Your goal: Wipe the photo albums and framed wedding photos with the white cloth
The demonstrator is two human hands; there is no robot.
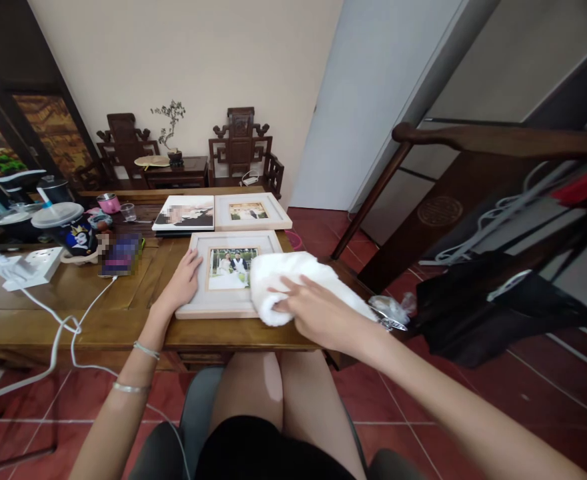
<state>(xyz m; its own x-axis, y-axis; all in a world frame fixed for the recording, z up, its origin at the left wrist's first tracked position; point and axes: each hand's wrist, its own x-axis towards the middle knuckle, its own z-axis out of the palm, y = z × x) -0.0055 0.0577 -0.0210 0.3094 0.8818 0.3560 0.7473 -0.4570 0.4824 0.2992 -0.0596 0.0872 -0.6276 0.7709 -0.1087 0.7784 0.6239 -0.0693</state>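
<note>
Stretching across the lower half of the view, a long wooden table (pixel 73 287) carries everything the seated person is handling, with red floor tiles (pixel 473 400) spreading beneath it and a dark wooden chair (pixel 473 200) draped with black fabric and cables standing to the right. Two carved chairs (pixel 241 150) flank a small potted plant (pixel 171 133) against the far wall. Nearest the table's front edge lies a pale picture frame (pixel 228 270), flat and face up, showing a photograph of a couple. A white cloth (pixel 293 280) covers the frame's right side and spills past it onto the table. The right hand (pixel 313 310) presses down on the cloth, fingers spread and lying flat over the bunched fabric rather than clenched around it. The left hand (pixel 181 280) rests on the frame's left border, fingers extended and slightly apart, palm down, steadying it. Two thin bracelets (pixel 138 367) circle that forearm. Behind the frame, side by side, lie a second framed photograph (pixel 251 211) and an unframed print (pixel 184 213). Further left stand a lidded cup (pixel 71 230) with a straw, a white power strip (pixel 28 267) trailing cables, a phone (pixel 121 257), and a small pink pot (pixel 108 202). Something crumpled and clear, possibly plastic wrapping (pixel 388 312), sits just right of the cloth.
</note>
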